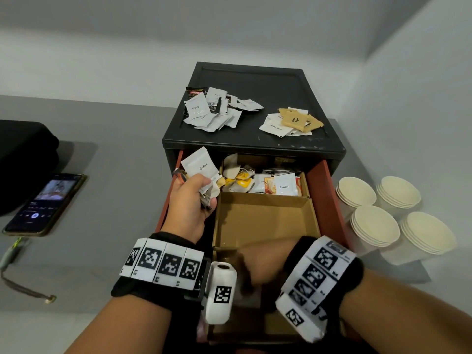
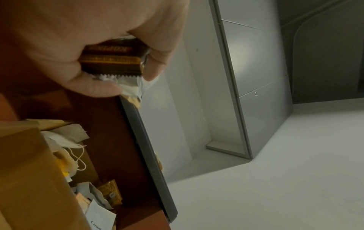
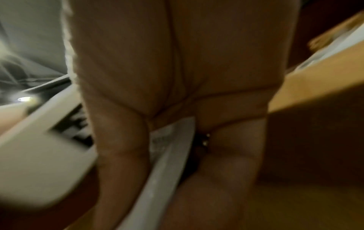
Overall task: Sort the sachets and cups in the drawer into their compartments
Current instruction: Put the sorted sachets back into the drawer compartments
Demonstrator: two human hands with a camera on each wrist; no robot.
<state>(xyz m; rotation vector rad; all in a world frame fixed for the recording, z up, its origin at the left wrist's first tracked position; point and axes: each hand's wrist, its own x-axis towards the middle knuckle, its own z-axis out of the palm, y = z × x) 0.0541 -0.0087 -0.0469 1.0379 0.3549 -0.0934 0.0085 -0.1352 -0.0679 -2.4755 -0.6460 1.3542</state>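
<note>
The red drawer (image 1: 324, 200) of a black cabinet (image 1: 250, 80) stands pulled out, with cardboard compartments inside. My left hand (image 1: 196, 190) hovers at the drawer's back left and grips a bunch of sachets (image 1: 200, 166): a white one marked Coffee sticks up, and a brown one (image 2: 112, 60) shows in the left wrist view. My right hand (image 1: 258, 267), blurred, reaches into the nearest compartment. Its thumb and fingers pinch a white sachet (image 3: 169, 140). The back compartment holds tea bags (image 1: 238, 176) and a Cream sachet (image 1: 283, 186). The middle compartment (image 1: 265, 221) shows a bare floor.
Two loose piles of sachets (image 1: 217, 108) (image 1: 291, 121) lie on the cabinet top. Several stacks of paper cups (image 1: 375, 226) stand on the grey table right of the drawer. At the left lie a phone (image 1: 43, 203) with a cable and a black bag (image 1: 23, 162).
</note>
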